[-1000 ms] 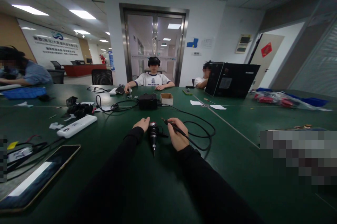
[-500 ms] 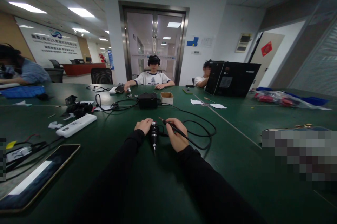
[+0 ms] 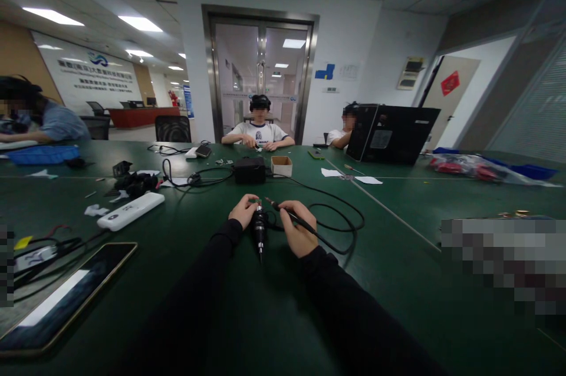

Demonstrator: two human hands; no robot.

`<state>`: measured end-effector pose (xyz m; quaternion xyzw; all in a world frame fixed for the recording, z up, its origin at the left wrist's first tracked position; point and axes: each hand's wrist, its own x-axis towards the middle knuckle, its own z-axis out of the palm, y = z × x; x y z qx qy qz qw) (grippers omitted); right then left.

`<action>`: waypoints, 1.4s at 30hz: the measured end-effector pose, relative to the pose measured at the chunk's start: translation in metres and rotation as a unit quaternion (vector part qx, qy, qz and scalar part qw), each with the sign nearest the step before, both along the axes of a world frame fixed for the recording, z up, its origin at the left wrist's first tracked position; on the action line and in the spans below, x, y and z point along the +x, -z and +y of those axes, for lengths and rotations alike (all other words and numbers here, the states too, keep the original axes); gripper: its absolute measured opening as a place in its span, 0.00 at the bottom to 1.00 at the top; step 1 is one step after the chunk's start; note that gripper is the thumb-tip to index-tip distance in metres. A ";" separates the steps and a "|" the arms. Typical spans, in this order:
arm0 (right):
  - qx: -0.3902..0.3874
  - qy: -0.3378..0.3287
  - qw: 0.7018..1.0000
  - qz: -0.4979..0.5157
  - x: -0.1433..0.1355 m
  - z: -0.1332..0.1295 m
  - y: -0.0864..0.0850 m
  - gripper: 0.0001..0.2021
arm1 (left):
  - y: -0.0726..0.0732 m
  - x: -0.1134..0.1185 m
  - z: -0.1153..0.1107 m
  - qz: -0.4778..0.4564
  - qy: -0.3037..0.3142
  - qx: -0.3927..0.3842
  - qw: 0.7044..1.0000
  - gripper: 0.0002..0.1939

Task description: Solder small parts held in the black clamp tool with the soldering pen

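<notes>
My right hand (image 3: 299, 228) grips a slim black soldering iron (image 3: 305, 223) like a pen, its metal tip aimed left toward my other hand. A cable trails from its rear end. A black electric screwdriver (image 3: 260, 224) lies on the green table between my hands, its bit pointing toward me. At the screwdriver's far, reddish end is my left hand (image 3: 242, 212), thumb and fingers curled together. Whatever is between those fingertips is too small to make out. The iron's tip is close to these fingertips; whether they touch, I cannot tell.
Beyond my hands stand a black box-shaped device (image 3: 249, 170) and a small open cardboard box (image 3: 281, 167). To the left lie a white power strip (image 3: 131, 211) and a phone (image 3: 66, 299). Black cable (image 3: 338, 228) loops at right. A person (image 3: 260, 131) sits opposite, near a large black case (image 3: 393, 133).
My left fingers have lifted and curled slightly at the screwdriver's far end. My right hand keeps its hold on the soldering iron. The person opposite has brought their hands together.
</notes>
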<state>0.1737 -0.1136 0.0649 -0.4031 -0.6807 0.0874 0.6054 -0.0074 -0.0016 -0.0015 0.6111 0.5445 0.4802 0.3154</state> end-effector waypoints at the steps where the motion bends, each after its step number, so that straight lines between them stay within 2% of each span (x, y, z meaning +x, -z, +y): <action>1: 0.002 0.000 1.000 0.001 0.000 0.000 0.000 0.07 | 0.000 0.000 0.000 -0.018 0.007 -0.004 1.000 0.11; 7: 0.007 -0.011 1.000 -0.012 -0.001 -0.003 -0.001 0.06 | -0.006 0.003 -0.007 -0.069 0.027 -0.014 0.997 0.11; 14: -0.004 -0.026 0.999 -0.031 -0.002 -0.005 -0.001 0.06 | -0.013 0.005 -0.015 -0.065 0.029 -0.012 0.997 0.11; 42: 0.008 -0.033 0.999 -0.035 -0.001 -0.005 0.000 0.07 | -0.011 0.003 -0.016 -0.049 0.012 -0.005 0.999 0.13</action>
